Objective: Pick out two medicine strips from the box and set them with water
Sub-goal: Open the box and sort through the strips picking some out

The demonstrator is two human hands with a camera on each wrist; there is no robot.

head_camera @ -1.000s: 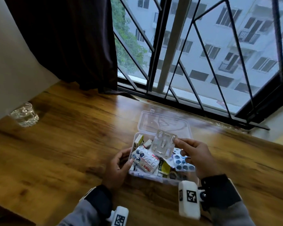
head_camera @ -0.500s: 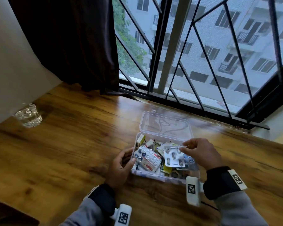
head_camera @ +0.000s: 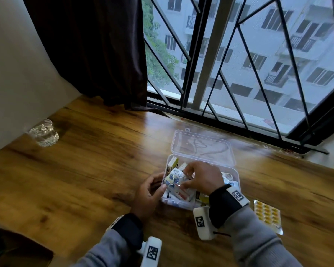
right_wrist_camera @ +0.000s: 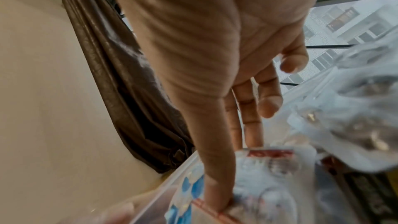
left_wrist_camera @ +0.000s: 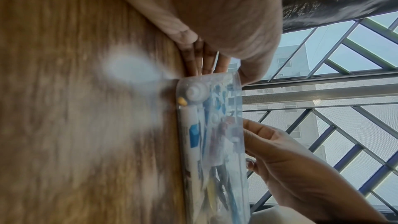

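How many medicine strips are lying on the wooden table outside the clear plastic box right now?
1: a silver strip of yellow capsules on the wooden table, right of the clear plastic box. The right sleeve may hide others.

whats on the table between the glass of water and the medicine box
Nothing: in the head view only bare wooden table lies between the glass of water and the medicine box.

Clear glossy plastic box (head_camera: 232, 171) on a smooth, seemingly varnished wood-grain table (head_camera: 85, 170); shiny foil strip (head_camera: 267, 214).
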